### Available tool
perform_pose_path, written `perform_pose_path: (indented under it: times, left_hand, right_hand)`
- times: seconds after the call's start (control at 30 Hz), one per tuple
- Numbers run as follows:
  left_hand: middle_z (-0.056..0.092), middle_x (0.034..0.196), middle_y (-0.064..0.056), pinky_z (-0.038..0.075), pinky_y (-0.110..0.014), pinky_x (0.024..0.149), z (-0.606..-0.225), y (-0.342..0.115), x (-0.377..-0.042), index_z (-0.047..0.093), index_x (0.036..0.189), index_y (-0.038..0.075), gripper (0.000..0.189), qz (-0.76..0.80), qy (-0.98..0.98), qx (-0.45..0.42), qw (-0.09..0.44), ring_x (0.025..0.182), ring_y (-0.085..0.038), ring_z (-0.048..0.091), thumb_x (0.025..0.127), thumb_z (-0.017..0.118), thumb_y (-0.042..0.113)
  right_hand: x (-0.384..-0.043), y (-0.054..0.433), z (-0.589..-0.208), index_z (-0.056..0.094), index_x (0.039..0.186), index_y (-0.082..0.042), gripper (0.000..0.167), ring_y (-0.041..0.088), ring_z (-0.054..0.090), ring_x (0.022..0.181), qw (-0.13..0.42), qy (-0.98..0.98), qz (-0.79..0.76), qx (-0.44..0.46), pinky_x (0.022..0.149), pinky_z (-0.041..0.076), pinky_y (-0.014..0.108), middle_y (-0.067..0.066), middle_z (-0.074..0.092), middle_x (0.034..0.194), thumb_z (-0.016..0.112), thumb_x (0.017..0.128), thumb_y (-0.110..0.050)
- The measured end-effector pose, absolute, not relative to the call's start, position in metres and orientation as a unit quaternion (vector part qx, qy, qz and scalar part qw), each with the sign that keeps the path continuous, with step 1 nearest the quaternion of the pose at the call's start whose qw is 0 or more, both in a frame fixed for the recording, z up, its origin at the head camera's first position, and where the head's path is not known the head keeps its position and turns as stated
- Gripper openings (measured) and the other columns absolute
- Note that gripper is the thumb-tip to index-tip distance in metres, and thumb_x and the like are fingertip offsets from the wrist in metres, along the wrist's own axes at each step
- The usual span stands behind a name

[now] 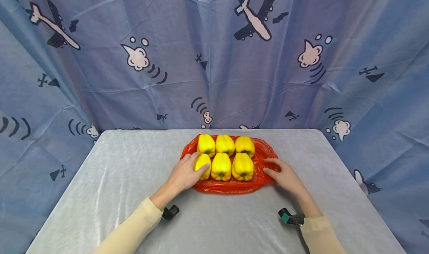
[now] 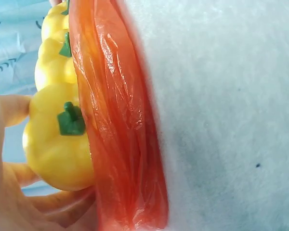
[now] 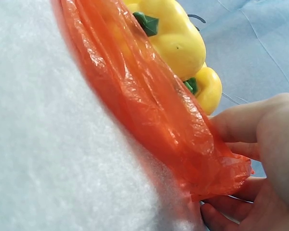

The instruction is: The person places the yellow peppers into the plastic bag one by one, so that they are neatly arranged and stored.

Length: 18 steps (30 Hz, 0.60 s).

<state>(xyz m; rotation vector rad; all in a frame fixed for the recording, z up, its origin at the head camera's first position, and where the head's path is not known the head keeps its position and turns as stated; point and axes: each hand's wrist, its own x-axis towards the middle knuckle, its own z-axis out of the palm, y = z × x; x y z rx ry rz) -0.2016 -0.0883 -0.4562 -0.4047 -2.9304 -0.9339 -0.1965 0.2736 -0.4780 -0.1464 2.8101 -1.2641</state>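
Note:
Several yellow bell peppers (image 1: 221, 167) lie in two rows on a spread red plastic bag (image 1: 228, 187), their green stems facing the near side. My left hand (image 1: 187, 172) curves round the front-left bell pepper (image 2: 58, 149), thumb on one side and fingers on the other. Those fingers also reach the bag's left edge. At the opposite end, my right hand (image 1: 285, 174) grips the bag's gathered edge (image 3: 221, 178) between thumb and fingers. Parts of the right fingertips are hidden behind the plastic.
A pale grey cloth covers the table (image 1: 127, 164). Behind its far edge hangs a blue curtain (image 1: 181, 79) printed with planes and clouds. Black straps with small devices (image 1: 171, 212) sit on both wrists, below cream sleeves (image 1: 134, 228).

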Motion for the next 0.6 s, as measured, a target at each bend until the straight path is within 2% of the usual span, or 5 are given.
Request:
perform_pose_path:
  times: [0.17,0.27,0.5,0.6]
  left_hand:
    - [0.058,0.128,-0.016,0.047,-0.051,0.091,-0.458,-0.087,-0.202,0.053,0.147,0.013,0.066,-0.295,-0.947,-0.130,0.006,0.103,-0.034,0.058,0.097,0.059,0.056]
    - [0.057,0.128,-0.017,0.048,-0.051,0.089,-0.457,-0.087,-0.202,0.051,0.149,0.013,0.068,-0.296,-0.946,-0.132,0.006,0.102,-0.034,0.058,0.097,0.057,0.057]
    - [0.057,0.131,-0.015,0.047,-0.050,0.099,-0.452,-0.090,-0.200,0.054,0.145,0.006,0.060,-0.302,-0.941,-0.150,0.038,0.114,-0.033,0.058,0.101,0.057,0.047]
    - [0.058,0.132,-0.014,0.046,-0.050,0.103,-0.447,-0.094,-0.198,0.057,0.140,0.003,0.055,-0.309,-0.935,-0.162,0.060,0.119,-0.033,0.056,0.102,0.058,0.042]
  right_hand:
    - [-0.196,0.274,-0.478,0.057,0.139,-0.003,0.047,0.049,0.038,0.138,0.029,0.910,-0.411,-0.046,0.112,0.027,0.067,0.028,0.049,0.146,0.066,0.100,-0.028]
    - [-0.195,0.275,-0.477,0.057,0.139,-0.003,0.048,0.048,0.040,0.136,0.030,0.910,-0.412,-0.044,0.111,0.029,0.067,0.028,0.048,0.146,0.066,0.100,-0.029]
    - [-0.193,0.274,-0.475,0.056,0.140,-0.004,0.049,0.042,0.048,0.122,0.023,0.915,-0.400,-0.042,0.100,0.042,0.058,0.027,0.050,0.145,0.065,0.100,-0.031]
    - [-0.192,0.274,-0.474,0.056,0.140,-0.003,0.049,0.044,0.048,0.126,0.011,0.919,-0.390,-0.047,0.103,0.040,0.060,0.027,0.050,0.145,0.065,0.101,-0.030]
